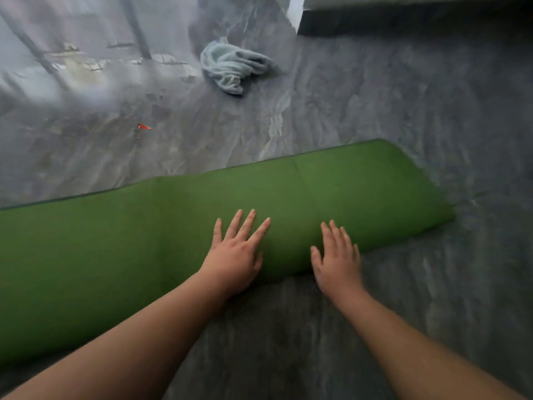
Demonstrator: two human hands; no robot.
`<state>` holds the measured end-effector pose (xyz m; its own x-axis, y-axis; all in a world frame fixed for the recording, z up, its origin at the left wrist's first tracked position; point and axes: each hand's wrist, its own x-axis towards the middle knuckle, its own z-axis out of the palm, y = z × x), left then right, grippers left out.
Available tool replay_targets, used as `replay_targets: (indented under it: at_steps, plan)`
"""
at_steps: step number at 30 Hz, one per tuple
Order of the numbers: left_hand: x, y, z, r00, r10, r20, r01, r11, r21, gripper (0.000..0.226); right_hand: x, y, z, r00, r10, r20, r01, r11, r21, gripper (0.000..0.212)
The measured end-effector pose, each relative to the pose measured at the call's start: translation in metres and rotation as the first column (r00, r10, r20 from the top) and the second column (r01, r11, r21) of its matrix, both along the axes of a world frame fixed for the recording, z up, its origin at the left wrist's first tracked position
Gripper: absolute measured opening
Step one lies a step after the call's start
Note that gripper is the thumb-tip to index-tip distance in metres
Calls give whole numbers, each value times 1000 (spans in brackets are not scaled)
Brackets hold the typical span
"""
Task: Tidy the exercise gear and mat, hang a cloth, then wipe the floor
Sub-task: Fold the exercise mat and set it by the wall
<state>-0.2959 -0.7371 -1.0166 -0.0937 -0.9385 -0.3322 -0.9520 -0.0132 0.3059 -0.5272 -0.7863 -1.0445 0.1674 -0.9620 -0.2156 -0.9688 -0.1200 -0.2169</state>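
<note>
The green mat (331, 194) lies on the grey marbled floor (403, 111), running from the left edge of view to a rounded, thicker end on the right, where it looks partly rolled or folded over; we cannot tell which. We judge it soft, light and springy: foam of this sort bends easily, tends to spring open if let go, and its matt face should give the palms good friction while the glossy floor beneath may let the whole thing slide.

Our left hand (235, 252) rests flat on the mat, fingers spread and straight. Our right hand (337, 261) lies flat beside it, fingers straight and close together, its heel at the mat's near edge. Neither grip is pinching anything; both press from above.

For rolling, we would keep the palms on top of the thick end, apart from each other, and push evenly so the roll does not skew. For lifting, we would take it round the rolled bulk, not by a loose edge, which would flop.

Further out, a pale blue cloth (233, 66) lies crumpled on the floor, well apart from the mat. A small red scrap (143, 127) sits on the floor to the left of it.
</note>
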Motion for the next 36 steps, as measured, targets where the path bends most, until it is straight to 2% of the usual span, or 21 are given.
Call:
replay_targets:
  at_steps: [2, 4, 6, 8, 10, 12, 13, 15, 17, 19, 21, 24, 27, 29, 31, 33, 35, 36]
  plan:
    - [-32, -20, -2, 999, -50, -19, 50, 999, -19, 73, -26, -9, -4, 980, -169, 105, 174, 984, -41, 64]
    - [-62, -36, -6, 993, -111, -31, 110, 994, -29, 73, -48, -22, -6, 868, -410, 281, 431, 902, -13, 61]
    - [-73, -41, -9, 990, -142, -23, 142, 990, -22, 72, -53, -34, -7, 641, -615, 459, 630, 763, 141, 65]
    - [-84, -43, -15, 986, -164, -26, 163, 986, -19, 71, -60, -43, -9, 399, -735, 548, 743, 610, 276, 72]
    - [-87, -40, -18, 987, -160, -33, 159, 987, -16, 70, -61, -51, -12, 149, -772, 618, 784, 473, 403, 78]
    - [-86, -37, -16, 988, -149, -35, 149, 989, -10, 70, -62, -59, -16, -133, -736, 664, 763, 352, 542, 77]
    - [-83, -35, -15, 989, -144, -34, 144, 990, -7, 71, -61, -62, -17, -226, -705, 672, 747, 318, 584, 73]
    - [-75, -32, -11, 991, -132, -32, 132, 991, -9, 72, -58, -69, -14, -303, -657, 690, 713, 324, 622, 57]
    - [-64, -30, -6, 993, -111, -37, 110, 994, -22, 73, -56, -77, -6, -327, -621, 713, 677, 373, 635, 39]
    - [-50, -27, 0, 995, -71, -66, 69, 997, -43, 76, -50, -84, 8, -338, -579, 742, 653, 424, 628, 45]
    - [-35, -26, 6, 994, -32, -103, 24, 997, -76, 80, -39, -86, 27, -308, -529, 791, 678, 462, 572, 55]
    - [-14, -18, 13, 989, 29, -145, -50, 989, -141, 80, -13, -72, 51, -91, -505, 858, 724, 558, 405, 56]
    - [6, -4, 22, 979, 72, -191, -112, 973, -204, 80, 11, -43, 68, 123, -475, 872, 662, 694, 285, 52]
    - [20, 11, 27, 963, 107, -248, -169, 955, -243, 77, 27, -23, 75, 295, -417, 860, 541, 814, 210, 48]
    - [36, 32, 30, 932, 159, -325, -244, 939, -242, 78, 40, -2, 78, 442, -293, 848, 382, 917, 118, 45]
    - [51, 59, 29, 902, 217, -372, -305, 931, -198, 84, 50, 18, 69, 606, -91, 790, 202, 979, -42, 62]
    - [68, 90, 23, 895, 276, -350, -351, 921, -172, 84, 58, 37, 53, 794, 99, 600, 0, 987, -163, 81]
    - [77, 106, 18, 908, 303, -288, -360, 917, -171, 81, 62, 45, 46, 862, 158, 482, -91, 983, -159, 88]
